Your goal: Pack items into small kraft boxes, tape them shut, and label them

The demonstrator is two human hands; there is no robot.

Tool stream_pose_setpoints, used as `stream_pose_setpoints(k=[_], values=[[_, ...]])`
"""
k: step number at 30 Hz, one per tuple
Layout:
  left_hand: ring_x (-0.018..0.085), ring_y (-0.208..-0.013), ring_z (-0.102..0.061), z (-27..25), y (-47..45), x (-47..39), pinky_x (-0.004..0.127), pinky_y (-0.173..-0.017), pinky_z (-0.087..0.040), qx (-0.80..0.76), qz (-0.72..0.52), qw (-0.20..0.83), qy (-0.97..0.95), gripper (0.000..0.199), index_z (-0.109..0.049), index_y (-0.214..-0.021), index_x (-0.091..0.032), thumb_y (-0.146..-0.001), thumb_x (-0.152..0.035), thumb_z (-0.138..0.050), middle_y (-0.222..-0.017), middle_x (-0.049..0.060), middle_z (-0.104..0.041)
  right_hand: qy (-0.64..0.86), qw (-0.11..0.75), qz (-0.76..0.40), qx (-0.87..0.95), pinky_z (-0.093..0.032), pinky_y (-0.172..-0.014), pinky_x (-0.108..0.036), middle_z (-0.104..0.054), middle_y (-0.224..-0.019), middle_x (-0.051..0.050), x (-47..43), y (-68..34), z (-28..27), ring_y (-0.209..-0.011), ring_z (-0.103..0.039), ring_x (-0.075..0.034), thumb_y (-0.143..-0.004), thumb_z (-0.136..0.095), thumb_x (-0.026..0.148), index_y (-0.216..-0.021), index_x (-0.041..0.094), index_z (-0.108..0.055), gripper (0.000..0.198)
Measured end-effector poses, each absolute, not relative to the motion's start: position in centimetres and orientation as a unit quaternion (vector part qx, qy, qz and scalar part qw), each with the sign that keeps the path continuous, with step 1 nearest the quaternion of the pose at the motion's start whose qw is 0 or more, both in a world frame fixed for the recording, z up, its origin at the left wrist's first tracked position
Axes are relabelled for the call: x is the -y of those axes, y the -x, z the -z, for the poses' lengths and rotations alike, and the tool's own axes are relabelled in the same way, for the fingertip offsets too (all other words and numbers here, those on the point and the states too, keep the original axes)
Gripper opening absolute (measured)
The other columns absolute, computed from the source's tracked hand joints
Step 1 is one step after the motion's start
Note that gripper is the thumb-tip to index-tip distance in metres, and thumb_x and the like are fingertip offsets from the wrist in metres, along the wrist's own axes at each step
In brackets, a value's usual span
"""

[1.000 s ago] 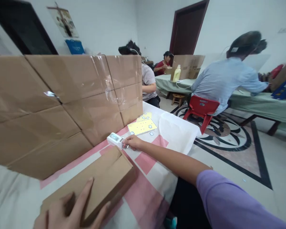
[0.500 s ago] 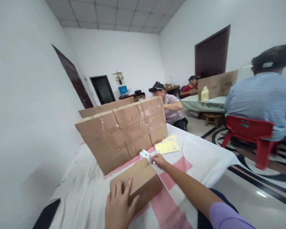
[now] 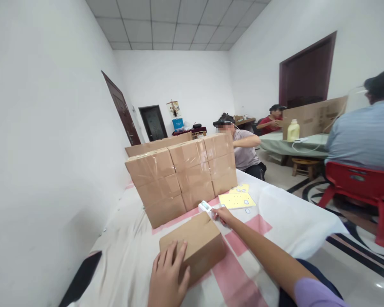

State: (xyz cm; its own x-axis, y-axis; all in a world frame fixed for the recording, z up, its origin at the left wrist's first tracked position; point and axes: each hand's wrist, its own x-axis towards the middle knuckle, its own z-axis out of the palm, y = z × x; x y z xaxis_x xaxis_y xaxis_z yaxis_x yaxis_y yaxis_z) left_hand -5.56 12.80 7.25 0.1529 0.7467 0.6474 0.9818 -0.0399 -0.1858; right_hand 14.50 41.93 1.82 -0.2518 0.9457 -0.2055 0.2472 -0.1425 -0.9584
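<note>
My left hand (image 3: 169, 273) lies with its fingers spread on the top and near edge of a closed cardboard box (image 3: 192, 238) on the table. Beyond the box's far right corner, my right hand (image 3: 222, 215) has its fingers curled around the near end of a small white device with a little screen (image 3: 205, 207). Its exact kind is unclear to me. Just past that hand lies a yellow sheet with small dots (image 3: 237, 201), with a few small pale pieces on and around it.
A wall of taped cardboard boxes (image 3: 182, 177) stands across the table behind the device. The white and pink cloth (image 3: 294, 213) covers the table. A person (image 3: 246, 149) sits beyond the boxes; another, in a blue shirt (image 3: 365, 136), sits on a red chair (image 3: 355, 179) at right.
The camera has turned a little left, so the whole scene sits farther right in the picture. Both hands keep their places at the box and the white device.
</note>
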Motion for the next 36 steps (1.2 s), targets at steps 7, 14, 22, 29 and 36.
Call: stream_pose_setpoints(k=[7,14,22,29,36], values=[[0.023,-0.123,-0.058,-7.7,5.5,-12.1,0.039,-0.1,-0.043,0.631,0.177,0.278,0.702,0.054,-0.052,-0.145,-0.033,-0.092,-0.025,-0.052,-0.14,0.005,-0.063,0.526,0.291,-0.572,0.558,-0.02,-0.029,-0.018,-0.038,-0.033,0.004,-42.1,-14.7,-2.0,-0.027,-0.028,-0.007,-0.09,-0.059,0.037,-0.057,0.015,-0.059,0.039],[0.025,-0.12,-0.057,-8.7,4.7,-13.2,0.042,-0.098,-0.042,0.662,0.17,0.229,0.693,0.052,-0.054,-0.143,-0.032,-0.092,-0.024,-0.05,-0.137,0.007,-0.063,0.505,0.27,-0.586,0.573,-0.022,-0.031,-0.017,-0.036,-0.035,0.006,-42.0,-15.3,-2.0,-0.029,-0.03,-0.008,-0.087,-0.052,0.026,-0.065,0.016,-0.059,0.025],[0.021,-0.115,-0.059,-8.0,4.4,-12.5,0.037,-0.097,-0.037,0.617,0.254,0.294,0.685,0.052,-0.057,-0.139,-0.036,-0.089,-0.023,-0.055,-0.13,-0.001,-0.069,0.504,0.288,-0.552,0.599,-0.018,-0.033,-0.018,-0.035,-0.037,0.008,-41.8,-14.5,-1.9,-0.031,-0.025,-0.006,-0.086,-0.055,0.029,-0.063,0.019,-0.048,0.026],[0.021,-0.114,-0.059,-8.6,4.7,-12.0,0.036,-0.096,-0.037,0.606,0.274,0.277,0.693,0.046,-0.06,-0.134,-0.035,-0.089,-0.028,-0.059,-0.128,-0.001,-0.07,0.528,0.319,-0.526,0.585,-0.015,-0.034,-0.02,-0.036,-0.033,0.006,-40.0,-14.2,-2.5,-0.029,-0.028,-0.006,-0.077,-0.062,0.022,-0.054,0.02,-0.044,0.029],[0.02,-0.11,-0.062,-8.5,5.1,-11.8,0.036,-0.092,-0.04,0.571,0.271,0.313,0.709,0.039,-0.062,-0.131,-0.034,-0.092,-0.035,-0.059,-0.127,0.0,-0.071,0.432,0.426,-0.562,0.562,-0.014,-0.036,-0.02,-0.061,-0.057,0.001,-37.7,-16.5,-8.2,-0.033,-0.024,-0.004,-0.069,-0.056,0.028,-0.073,0.019,-0.052,0.011]])
